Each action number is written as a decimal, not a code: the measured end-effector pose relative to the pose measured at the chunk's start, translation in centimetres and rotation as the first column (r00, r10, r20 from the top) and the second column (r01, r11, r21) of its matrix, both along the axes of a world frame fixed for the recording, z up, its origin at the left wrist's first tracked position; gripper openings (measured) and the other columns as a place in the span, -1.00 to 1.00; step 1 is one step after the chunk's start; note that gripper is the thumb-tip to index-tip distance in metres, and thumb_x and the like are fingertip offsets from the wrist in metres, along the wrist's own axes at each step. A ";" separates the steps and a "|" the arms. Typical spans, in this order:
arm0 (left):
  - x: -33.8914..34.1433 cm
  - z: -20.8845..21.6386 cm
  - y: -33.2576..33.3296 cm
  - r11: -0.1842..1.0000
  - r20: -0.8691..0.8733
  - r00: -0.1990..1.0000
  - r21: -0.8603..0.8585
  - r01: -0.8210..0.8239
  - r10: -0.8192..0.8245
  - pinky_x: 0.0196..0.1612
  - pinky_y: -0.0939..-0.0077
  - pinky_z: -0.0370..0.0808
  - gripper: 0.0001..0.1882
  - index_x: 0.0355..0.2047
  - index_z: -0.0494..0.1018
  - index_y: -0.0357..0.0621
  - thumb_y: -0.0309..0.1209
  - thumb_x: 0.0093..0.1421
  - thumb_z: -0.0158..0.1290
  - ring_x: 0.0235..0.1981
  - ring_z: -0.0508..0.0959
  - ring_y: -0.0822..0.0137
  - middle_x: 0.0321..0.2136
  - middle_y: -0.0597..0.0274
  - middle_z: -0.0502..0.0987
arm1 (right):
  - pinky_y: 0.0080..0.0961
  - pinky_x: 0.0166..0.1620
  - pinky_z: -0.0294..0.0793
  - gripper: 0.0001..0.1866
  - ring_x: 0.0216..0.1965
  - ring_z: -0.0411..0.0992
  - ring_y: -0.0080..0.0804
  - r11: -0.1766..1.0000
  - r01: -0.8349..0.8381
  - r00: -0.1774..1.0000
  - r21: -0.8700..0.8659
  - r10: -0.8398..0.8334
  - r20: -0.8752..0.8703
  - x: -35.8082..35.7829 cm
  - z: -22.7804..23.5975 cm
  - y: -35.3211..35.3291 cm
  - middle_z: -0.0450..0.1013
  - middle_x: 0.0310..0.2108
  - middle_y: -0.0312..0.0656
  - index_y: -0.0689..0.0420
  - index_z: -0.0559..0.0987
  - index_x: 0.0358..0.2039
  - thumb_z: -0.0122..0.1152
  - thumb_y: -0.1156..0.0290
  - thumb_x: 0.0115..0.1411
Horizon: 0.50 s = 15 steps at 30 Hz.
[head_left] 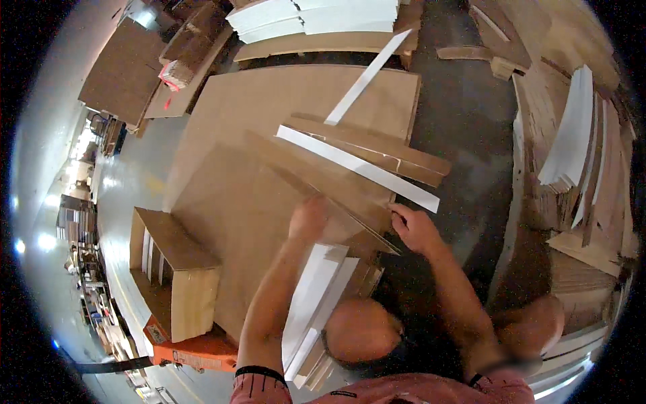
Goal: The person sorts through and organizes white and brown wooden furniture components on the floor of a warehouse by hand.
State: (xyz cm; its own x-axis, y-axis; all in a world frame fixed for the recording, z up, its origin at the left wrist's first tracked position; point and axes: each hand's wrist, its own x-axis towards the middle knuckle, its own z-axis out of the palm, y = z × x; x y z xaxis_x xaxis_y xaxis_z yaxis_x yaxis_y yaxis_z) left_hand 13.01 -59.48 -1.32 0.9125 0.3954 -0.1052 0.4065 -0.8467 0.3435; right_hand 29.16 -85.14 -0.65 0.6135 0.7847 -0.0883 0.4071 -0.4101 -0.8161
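Observation:
A long brown cardboard strip [336, 192], creased along its length, slants across the big cardboard sheet in front of me. My right hand [416, 230] pinches its right edge between thumb and fingers. My left hand [309, 219] is at the strip's near-left edge, its fingers blurred and partly hidden. Just beyond the strip lies a white strip [360, 167], beside a folded brown cardboard piece [383, 149]. Another white strip [367, 81] points away toward the far right. Below my hands, several white and brown strips [315, 296] lie bundled close to my body.
The large cardboard sheet [222, 161] forms the work surface. On its left stands an open cardboard box [192, 296] above an orange metal part [195, 353]. White stacked sheets [323, 17] are at the far side. Piled cardboard and white strips [568, 135] line the right.

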 end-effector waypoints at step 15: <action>-8.8 -17.6 7.9 0.883 -0.088 0.888 0.188 -0.429 0.451 0.25 -0.28 0.12 -0.21 0.31 0.14 -0.07 0.12 0.22 -0.03 0.35 0.03 -0.29 0.35 -0.27 -0.04 | -0.05 0.03 0.34 -0.53 -0.01 0.38 -0.08 0.962 0.274 0.834 -0.014 -0.230 0.501 2.2 -2.7 3.2 0.43 -0.05 -0.21 -0.10 0.55 -0.03 0.38 0.28 -0.01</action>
